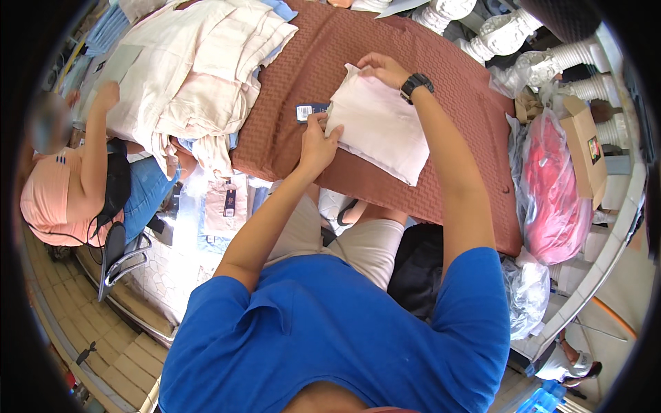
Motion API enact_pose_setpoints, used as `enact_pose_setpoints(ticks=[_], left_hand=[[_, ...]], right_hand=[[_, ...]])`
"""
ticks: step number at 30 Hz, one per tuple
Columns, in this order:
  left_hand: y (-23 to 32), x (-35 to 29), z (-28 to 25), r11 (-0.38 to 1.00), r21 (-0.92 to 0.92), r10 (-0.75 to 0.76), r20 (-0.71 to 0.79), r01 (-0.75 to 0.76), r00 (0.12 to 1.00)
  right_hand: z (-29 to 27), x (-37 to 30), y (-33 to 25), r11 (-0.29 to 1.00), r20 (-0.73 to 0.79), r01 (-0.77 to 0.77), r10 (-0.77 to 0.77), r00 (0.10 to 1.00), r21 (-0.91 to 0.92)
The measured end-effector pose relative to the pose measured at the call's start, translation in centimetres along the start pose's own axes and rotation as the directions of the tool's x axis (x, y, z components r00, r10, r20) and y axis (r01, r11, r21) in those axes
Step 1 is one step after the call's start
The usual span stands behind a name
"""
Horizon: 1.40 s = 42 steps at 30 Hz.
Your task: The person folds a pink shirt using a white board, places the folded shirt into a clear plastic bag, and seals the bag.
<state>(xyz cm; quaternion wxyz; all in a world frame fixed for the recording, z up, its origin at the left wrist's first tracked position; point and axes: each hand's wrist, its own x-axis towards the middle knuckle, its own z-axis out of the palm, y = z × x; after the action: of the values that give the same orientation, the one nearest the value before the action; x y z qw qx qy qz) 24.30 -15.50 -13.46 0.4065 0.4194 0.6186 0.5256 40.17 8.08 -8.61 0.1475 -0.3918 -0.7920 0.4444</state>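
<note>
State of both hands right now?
Left hand: on folded pale cloth, left edge; grip unclear.
Right hand: curled at its far edge; grip unclear.

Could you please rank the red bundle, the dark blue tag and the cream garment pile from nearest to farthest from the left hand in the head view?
1. Dark blue tag: right beside the left hand.
2. Cream garment pile: to its upper left.
3. Red bundle: at the far right.

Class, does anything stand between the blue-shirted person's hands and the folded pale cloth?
Nothing visible: the left hand touches the pale cloth along its left side, the right hand its far corner.
</note>
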Motion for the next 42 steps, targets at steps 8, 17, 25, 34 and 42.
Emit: enact_pose_setpoints(ticks=[8, 17, 25, 34, 42], left_hand=[[1.9, -0.1, -0.6, 0.888, -0.363, -0.239, 0.157, 0.281, 0.958], [3.4, 1.7, -0.7, 0.797, 0.544, 0.314, -0.003, -0.262, 0.949], [3.5, 6.9, -0.2, 0.853, 0.511, 0.020, 0.177, -0.110, 0.984], [10.6, 6.2, 5.2, 0.886, 0.191, 0.312, 0.428, -0.423, 0.848], [17.1, -5.2, 21.7, 0.844, 0.037, 0.363, 0.695, -0.535, 0.621]], right_hand=[[-0.5, -1.7, 0.4, 0.991, 0.006, -0.132, 0.132, 0.991, -0.011], [0.0, -2.8, 1.0, 0.999, -0.121, -0.041, 0.040, 0.992, -0.011], [2.4, -7.8, -0.8, 0.952, -0.409, -0.057, -0.074, 0.910, -0.301], [-0.6, -18.0, -7.9, 0.835, -0.286, -0.222, 0.403, 0.869, 0.504], [-9.8, -30.9, -0.4, 0.674, -0.331, -0.104, 0.484, 0.810, 0.731]])
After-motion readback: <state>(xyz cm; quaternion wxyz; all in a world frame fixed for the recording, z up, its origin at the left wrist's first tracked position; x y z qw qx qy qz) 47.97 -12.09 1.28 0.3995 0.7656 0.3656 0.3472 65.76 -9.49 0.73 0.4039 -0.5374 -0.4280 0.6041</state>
